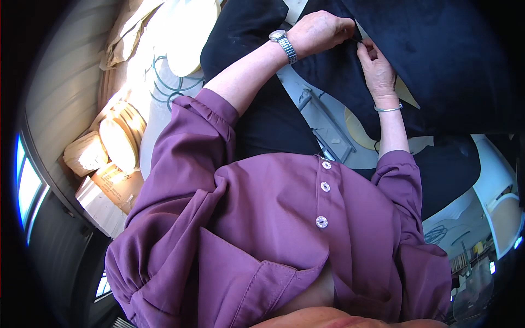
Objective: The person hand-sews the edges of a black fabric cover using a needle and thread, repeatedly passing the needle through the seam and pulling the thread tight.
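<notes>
Black cloth (437, 65), smooth with a faint sheen, spreads across the upper right and over my lap. My left hand (320, 31), with a metal-band watch (283, 45) on its wrist, is closed and pinches the edge of this cloth. Just beside it, my right hand (377, 68) is closed too, its thumb and fingers gripping the same edge. A thin bracelet (387, 108) circles the right wrist. The two sets of fingertips nearly meet. Anything small between them is hidden.
Below the cloth, a grey metal frame (328, 123) shows on the floor. Green cable (167, 87) lies coiled at the left. Farther left are a cardboard box (117, 186) and rounded pale objects (119, 139). Brown crumpled material (128, 33) hangs at the upper left.
</notes>
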Demonstrator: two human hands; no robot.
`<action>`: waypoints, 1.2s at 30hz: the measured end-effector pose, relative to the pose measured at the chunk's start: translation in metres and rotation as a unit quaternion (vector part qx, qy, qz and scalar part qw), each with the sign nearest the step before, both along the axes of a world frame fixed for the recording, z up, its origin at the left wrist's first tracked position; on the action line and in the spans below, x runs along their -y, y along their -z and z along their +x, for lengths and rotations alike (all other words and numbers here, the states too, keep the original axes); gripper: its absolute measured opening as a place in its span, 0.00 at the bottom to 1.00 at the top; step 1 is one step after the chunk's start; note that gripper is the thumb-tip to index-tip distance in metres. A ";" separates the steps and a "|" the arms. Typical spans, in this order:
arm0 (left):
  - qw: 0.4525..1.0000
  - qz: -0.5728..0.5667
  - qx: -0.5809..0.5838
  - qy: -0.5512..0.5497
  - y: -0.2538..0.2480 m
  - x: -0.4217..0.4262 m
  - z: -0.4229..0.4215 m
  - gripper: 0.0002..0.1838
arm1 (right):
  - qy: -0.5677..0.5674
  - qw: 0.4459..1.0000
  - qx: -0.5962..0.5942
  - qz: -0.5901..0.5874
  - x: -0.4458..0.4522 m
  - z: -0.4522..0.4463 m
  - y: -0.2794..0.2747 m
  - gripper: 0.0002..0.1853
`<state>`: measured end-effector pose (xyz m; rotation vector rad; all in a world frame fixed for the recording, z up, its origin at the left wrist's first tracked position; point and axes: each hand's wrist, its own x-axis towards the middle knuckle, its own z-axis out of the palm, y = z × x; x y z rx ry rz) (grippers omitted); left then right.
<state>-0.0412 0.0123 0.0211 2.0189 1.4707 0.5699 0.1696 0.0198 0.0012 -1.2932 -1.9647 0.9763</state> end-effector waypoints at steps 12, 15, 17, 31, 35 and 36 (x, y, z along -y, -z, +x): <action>0.993 0.075 -0.095 -0.013 0.000 -0.004 0.005 0.09 | 0.023 0.996 -0.049 -0.070 0.007 0.003 -0.002 0.07; 0.994 0.070 -0.078 -0.021 -0.001 -0.003 0.003 0.08 | 0.050 0.992 -0.060 -0.096 0.008 0.005 0.007 0.06; 0.996 0.068 -0.056 -0.010 -0.003 -0.002 0.000 0.07 | 0.057 0.992 -0.056 -0.098 0.007 0.005 0.011 0.06; 0.990 0.069 -0.123 -0.016 0.004 -0.004 0.019 0.07 | 0.014 0.999 -0.025 0.035 0.010 0.000 0.004 0.03; 0.993 0.047 -0.090 -0.056 -0.002 -0.001 0.008 0.08 | -0.012 1.000 -0.007 -0.004 0.011 0.006 0.002 0.04; 0.994 0.038 -0.088 -0.052 -0.004 0.000 0.004 0.08 | -0.016 1.000 -0.015 -0.006 0.009 0.006 0.003 0.04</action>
